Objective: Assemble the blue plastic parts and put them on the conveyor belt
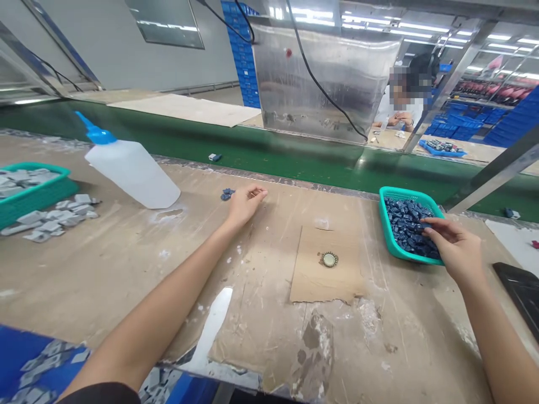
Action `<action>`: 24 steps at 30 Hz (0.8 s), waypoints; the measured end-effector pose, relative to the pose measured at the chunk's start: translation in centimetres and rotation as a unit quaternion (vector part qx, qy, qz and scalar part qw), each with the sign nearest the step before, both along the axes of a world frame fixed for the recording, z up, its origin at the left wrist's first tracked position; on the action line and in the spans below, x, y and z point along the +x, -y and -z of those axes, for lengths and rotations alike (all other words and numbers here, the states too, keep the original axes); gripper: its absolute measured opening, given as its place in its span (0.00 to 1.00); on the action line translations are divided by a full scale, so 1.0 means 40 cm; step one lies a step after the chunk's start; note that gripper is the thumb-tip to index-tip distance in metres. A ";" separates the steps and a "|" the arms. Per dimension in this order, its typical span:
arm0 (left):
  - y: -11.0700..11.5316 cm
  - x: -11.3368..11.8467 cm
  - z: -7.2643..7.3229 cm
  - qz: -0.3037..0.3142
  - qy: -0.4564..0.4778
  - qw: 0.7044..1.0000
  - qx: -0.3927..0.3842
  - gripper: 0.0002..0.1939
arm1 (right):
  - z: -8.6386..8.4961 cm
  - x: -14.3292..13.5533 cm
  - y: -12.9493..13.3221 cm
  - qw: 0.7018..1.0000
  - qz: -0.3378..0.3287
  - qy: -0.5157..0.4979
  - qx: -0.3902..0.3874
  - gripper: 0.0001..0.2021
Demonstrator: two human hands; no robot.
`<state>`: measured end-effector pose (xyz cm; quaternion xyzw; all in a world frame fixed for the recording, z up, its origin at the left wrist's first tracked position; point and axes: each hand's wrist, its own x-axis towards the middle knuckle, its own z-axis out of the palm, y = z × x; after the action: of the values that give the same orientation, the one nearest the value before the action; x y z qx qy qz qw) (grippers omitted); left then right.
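Stained brown worktop [138, 269] spreads before us. Our right hand [457, 246] pinches a dark blue piece [425, 225] at a green basket [389, 238]; our left hand [245, 205] curls, contents unclear to us, beside a blue cluster [227, 194]. Between them lies a round disc [329, 259] on cardboard [309, 280]. Farther left stands a white bottle [135, 174]; beyond the green belt [240, 152], a metal panel [324, 78] blocks our view.

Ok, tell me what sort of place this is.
Probably a factory assembly workshop: a teal basket of small dark parts sits on the workbench, what looks like a green conveyor belt runs behind it, and blue crates are stacked beyond.
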<state>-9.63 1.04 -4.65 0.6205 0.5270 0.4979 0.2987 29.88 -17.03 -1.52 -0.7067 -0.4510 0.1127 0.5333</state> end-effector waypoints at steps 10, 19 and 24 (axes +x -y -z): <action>0.015 0.030 0.007 0.105 0.164 0.977 -0.091 0.15 | -0.001 0.000 -0.004 1.000 0.022 0.002 0.008 0.17; 0.017 0.043 0.006 0.112 0.205 0.965 -0.122 0.10 | 0.003 0.003 -0.004 1.000 -0.005 0.004 0.020 0.17; 0.022 0.048 -0.007 0.114 0.274 0.945 -0.140 0.08 | 0.006 0.008 -0.003 1.000 -0.022 -0.004 0.020 0.18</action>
<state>-7.72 0.18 -4.36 0.4683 0.4146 0.5325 0.5703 30.19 -16.90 -1.76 -0.6853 -0.4666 0.1178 0.5466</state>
